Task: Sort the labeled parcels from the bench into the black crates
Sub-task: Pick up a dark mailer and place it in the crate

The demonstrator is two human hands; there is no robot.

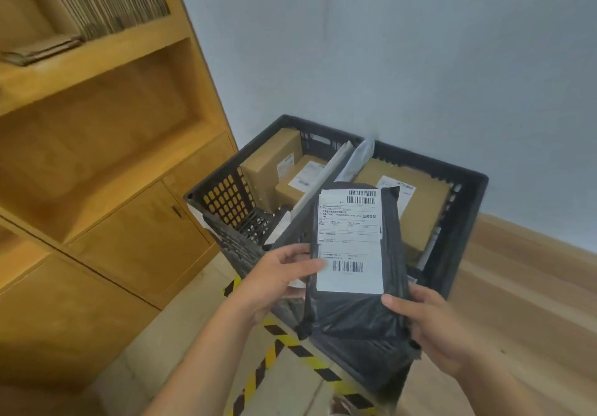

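Note:
I hold a black plastic mailer parcel (352, 312) with a white barcode label (350, 244) facing me, above the black crates. My left hand (281, 280) grips its left edge, thumb on the label. My right hand (433, 328) grips its lower right side. The left black crate (223, 186) holds two brown cardboard boxes (274, 163) with labels. The right black crate (468, 209) holds a large flat brown box (420, 209) with a label. White and grey mailers (358, 157) stand between the two crates' contents.
A wooden shelf unit (97, 157) with cabinet doors stands on the left, stacked flat cardboard on its top shelf. Yellow-black hazard tape (290, 348) runs on the floor under the crates. A pale blue wall (387, 44) is behind; wooden floor (517, 286) lies right.

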